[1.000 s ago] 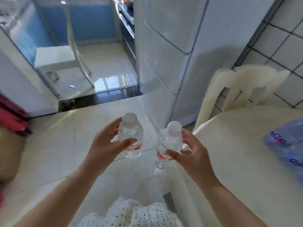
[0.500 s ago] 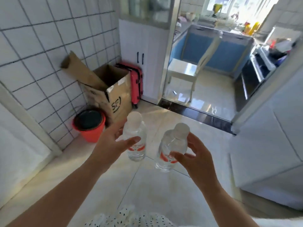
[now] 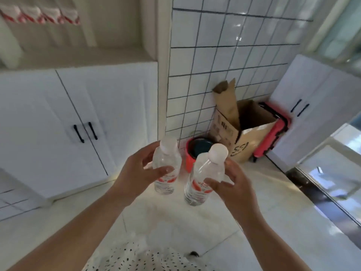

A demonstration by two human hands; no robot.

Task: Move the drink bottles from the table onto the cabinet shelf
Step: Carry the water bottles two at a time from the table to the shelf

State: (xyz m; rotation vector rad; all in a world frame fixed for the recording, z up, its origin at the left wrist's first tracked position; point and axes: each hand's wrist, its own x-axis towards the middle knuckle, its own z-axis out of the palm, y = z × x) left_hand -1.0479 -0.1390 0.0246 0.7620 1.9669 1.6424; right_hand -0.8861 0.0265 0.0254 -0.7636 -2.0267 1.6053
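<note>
The left hand (image 3: 136,176) grips one clear water bottle (image 3: 166,169) and the right hand (image 3: 232,189) grips a second bottle (image 3: 203,180), fingers wrapped around each, held upright side by side above the floor, below the cabinet shelf (image 3: 78,55) at upper left.

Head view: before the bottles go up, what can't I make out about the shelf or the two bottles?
- Shelf: cut off by the top and left edges; free room unclear.
- Items already on it: blurred red-and-white shapes, count unreadable.
- Left bottle label: covered by the left hand.
- Right bottle label: partly behind the right hand fingers.
- Table: out of view.
</note>
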